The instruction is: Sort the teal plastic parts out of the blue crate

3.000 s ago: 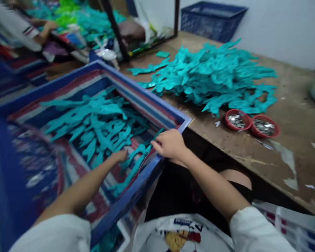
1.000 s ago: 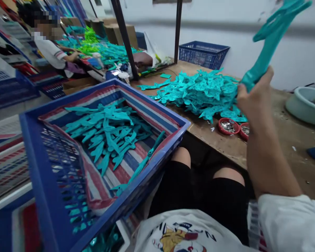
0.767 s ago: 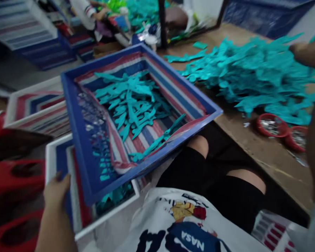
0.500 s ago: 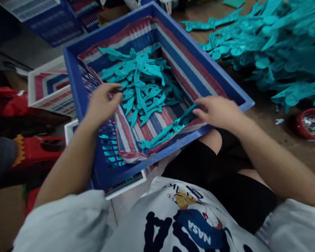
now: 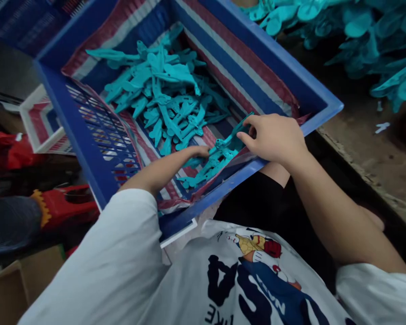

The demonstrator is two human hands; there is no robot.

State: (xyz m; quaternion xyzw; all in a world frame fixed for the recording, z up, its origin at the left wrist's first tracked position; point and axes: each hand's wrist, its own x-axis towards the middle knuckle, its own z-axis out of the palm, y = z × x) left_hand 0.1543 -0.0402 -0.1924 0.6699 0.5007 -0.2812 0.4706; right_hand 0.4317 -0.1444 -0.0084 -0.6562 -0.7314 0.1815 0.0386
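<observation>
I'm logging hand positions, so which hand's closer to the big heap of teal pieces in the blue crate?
Left. The left hand is beside the teal heap, at its near edge; the right hand is farther off to the right, by the blue crate's near rim.

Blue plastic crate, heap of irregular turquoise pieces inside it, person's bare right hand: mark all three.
Blue plastic crate [image 5: 219,188]: head view, near rim.
Heap of irregular turquoise pieces [image 5: 162,97]: head view, middle of heap.
Bare right hand [image 5: 277,136]: head view, back of hand.

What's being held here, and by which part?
A teal piece, by its ends: the right hand pinches one; the left hand seems to grip the other, though its grasp is partly hidden.
</observation>
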